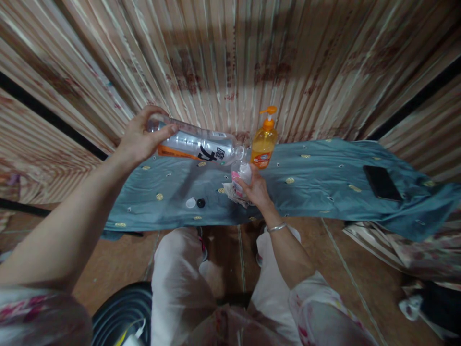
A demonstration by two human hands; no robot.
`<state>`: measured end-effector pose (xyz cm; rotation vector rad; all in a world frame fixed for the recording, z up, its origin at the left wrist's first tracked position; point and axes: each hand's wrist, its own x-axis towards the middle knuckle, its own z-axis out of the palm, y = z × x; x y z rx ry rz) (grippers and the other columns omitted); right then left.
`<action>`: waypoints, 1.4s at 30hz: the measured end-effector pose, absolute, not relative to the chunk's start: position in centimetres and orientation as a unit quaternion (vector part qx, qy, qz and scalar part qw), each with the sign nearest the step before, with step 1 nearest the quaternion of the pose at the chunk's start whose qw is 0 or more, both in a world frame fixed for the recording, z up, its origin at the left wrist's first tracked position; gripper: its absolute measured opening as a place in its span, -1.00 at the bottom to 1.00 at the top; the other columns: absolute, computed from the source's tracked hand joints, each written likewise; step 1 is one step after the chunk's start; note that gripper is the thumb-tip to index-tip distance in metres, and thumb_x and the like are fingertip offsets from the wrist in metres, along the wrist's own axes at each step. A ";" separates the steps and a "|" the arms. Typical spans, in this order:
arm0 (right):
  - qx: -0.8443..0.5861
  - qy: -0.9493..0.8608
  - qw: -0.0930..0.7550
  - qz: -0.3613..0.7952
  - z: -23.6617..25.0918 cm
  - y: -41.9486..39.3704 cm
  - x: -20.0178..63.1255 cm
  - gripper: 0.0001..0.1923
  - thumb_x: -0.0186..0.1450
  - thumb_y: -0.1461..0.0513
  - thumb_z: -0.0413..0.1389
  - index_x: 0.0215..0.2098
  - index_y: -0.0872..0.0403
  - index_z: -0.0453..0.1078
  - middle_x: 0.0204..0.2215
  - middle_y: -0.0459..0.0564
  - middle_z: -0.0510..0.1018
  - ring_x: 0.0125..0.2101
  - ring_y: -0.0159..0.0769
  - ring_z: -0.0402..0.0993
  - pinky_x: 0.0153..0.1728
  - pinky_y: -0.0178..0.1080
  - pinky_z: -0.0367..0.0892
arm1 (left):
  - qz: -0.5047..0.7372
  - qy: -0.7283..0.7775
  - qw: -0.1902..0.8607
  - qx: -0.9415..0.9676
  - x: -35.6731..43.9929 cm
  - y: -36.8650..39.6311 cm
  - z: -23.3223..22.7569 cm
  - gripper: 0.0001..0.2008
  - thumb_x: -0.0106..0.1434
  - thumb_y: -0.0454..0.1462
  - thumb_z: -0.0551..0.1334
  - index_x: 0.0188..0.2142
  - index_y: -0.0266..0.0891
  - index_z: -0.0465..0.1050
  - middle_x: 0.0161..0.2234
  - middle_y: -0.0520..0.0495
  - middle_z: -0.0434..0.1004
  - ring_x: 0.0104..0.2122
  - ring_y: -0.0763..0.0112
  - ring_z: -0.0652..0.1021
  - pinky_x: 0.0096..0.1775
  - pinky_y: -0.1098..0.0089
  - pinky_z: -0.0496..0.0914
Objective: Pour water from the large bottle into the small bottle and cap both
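Note:
My left hand (140,137) grips a clear plastic water bottle (200,144) by its base and holds it tipped nearly flat, its open mouth pointing right over a small clear container (240,175). My right hand (256,190) holds that small container upright, just above a teal cloth (324,178) spread over a low surface. A crumpled wrapper (230,192) lies under the container. A white cap (190,203) and a black cap (200,203) lie loose on the cloth, left of my right hand.
An orange pump bottle (264,142) stands on the cloth just behind the small container. A dark phone (382,182) lies on the cloth at the right. Striped curtains (230,62) hang behind. My knees (180,269) are below the cloth's near edge.

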<state>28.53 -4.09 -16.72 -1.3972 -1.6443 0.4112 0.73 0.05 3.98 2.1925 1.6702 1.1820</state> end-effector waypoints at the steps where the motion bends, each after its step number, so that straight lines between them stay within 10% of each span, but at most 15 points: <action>1: -0.569 -0.665 0.453 0.168 -16.7 -4.1 28.5 -0.31 0.28 -0.10 0.10 0.20 0.14 0.15 0.04 0.28 0.51 -0.01 0.05 0.51 -0.02 0.01 0.43 | 0.395 0.555 0.071 0.729 0.7 0.1 4.0 0.01 -0.31 0.45 0.19 -0.13 -0.32 0.44 -0.30 -0.06 0.46 -0.30 0.31 0.47 -0.02 -0.11 0.39; 42: -0.570 -0.667 0.450 0.163 -16.9 -4.0 28.6 -0.33 0.27 -0.07 0.11 0.20 0.11 0.15 0.04 0.26 0.52 -0.01 0.06 0.52 -0.03 0.04 0.44 | 0.392 0.544 0.070 0.739 0.8 -0.2 4.2 -0.16 -0.17 0.36 0.24 -0.15 -0.26 0.44 -0.29 -0.07 0.50 -0.29 0.30 0.49 -0.03 0.01 0.41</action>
